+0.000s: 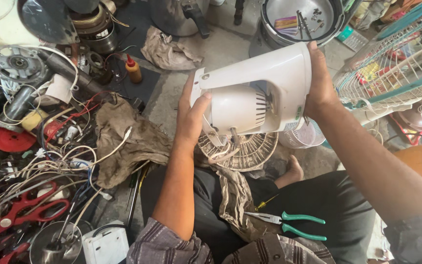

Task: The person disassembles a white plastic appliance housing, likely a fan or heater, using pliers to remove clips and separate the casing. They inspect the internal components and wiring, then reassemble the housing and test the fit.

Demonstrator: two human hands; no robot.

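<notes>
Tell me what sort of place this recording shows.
Probably a small appliance repair workshop, worked on the floor. Both hands, left hand and right hand, hold a white plastic fan motor housing; a tangle of loose wires, red-handled scissors and green-handled pliers lie around.

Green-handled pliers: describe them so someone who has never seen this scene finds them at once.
Start at the white fan housing held between the left hand and right hand, then look straight down to the person's dark trousers. The pliers lie there on the lap beside a dirty rag, jaws pointing left. Their green grips set them apart from the red-handled scissors at far left.
</notes>
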